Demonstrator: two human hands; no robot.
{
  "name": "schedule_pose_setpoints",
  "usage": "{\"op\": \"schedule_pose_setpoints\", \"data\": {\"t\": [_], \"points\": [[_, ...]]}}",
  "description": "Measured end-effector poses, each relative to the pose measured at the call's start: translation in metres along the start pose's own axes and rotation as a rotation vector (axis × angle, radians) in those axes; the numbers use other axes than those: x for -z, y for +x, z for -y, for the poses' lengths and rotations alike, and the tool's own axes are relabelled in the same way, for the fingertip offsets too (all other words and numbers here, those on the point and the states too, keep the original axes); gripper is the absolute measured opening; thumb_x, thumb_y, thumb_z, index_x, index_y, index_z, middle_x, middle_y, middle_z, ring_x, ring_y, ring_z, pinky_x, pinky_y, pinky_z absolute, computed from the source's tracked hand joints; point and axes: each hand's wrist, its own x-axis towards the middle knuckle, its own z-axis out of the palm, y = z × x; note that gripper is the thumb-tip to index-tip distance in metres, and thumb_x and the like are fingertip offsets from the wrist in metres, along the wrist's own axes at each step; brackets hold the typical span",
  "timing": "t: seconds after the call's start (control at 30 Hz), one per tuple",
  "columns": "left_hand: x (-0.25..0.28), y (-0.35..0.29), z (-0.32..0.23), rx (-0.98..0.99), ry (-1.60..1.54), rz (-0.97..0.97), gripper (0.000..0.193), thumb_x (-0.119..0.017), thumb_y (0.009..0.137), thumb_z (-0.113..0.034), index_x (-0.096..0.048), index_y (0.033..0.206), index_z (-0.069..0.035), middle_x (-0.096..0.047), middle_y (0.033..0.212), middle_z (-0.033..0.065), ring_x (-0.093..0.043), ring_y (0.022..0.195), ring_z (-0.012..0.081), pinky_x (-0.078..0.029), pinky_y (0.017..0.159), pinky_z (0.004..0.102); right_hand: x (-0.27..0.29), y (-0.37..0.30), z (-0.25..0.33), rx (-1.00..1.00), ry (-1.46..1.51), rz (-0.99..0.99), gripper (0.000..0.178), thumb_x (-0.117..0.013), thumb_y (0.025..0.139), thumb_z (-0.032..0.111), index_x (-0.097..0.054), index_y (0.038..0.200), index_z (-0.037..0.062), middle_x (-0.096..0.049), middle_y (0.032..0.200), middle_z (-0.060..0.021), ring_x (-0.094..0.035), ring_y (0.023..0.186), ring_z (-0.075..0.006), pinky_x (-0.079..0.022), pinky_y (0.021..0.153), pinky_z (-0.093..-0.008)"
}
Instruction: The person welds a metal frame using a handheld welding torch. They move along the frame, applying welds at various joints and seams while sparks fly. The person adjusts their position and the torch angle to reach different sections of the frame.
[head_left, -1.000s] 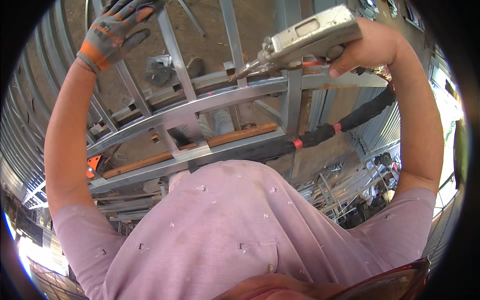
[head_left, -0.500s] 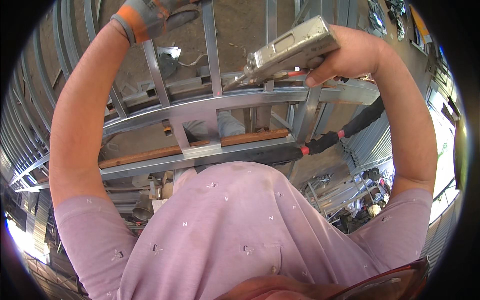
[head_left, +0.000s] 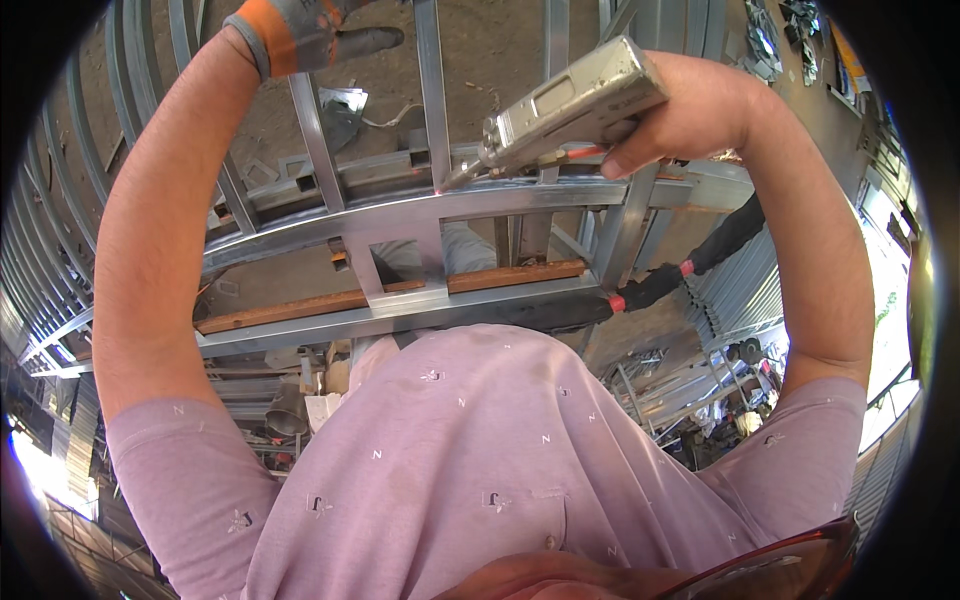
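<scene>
Over at the upper left, the gloved left hand [head_left: 315, 35] is resting against an upright bar [head_left: 312, 130] of the metal frame [head_left: 480, 205]; its grip is partly cut off, so I cannot tell. Rightward, the bare right hand [head_left: 690, 110] is clutching a silver handheld tool [head_left: 570, 105], its tip touching the frame's rail.

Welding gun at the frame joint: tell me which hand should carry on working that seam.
Right. The right hand grips the welding gun, whose tip sits at the metal frame joint. The gloved left hand is up on an upright bar, away from the seam.
</scene>
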Motion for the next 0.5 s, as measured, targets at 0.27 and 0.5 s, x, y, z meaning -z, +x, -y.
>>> {"op": "schedule_pose_setpoints", "data": {"t": [0.27,0.5], "points": [[0.002,0.000,-0.003,0.005,-0.013,-0.002,0.080,-0.089,0.085,-0.034,-0.063,0.160,-0.020,-0.056,0.168,0.0137,-0.040,0.164,0.0491,-0.036,0.135,0.0616,-0.003,0.001,0.014,-0.141,0.020,0.021,0.065,-0.097,0.080,0.001,-0.076,0.141,0.0063,-0.085,0.121,-0.0103,-0.077,0.105,-0.0211,-0.063,0.098,-0.0393],[0.005,0.001,-0.008,0.080,0.023,0.087,0.079,-0.089,0.085,-0.035,-0.064,0.158,-0.020,-0.056,0.167,0.0143,-0.041,0.164,0.0493,-0.037,0.135,0.0611,0.001,-0.006,0.033,-0.203,0.117,0.032,0.065,-0.097,0.079,0.000,-0.077,0.140,0.0060,-0.085,0.120,-0.0098,-0.077,0.103,-0.0203,-0.064,0.094,-0.0387]]}}
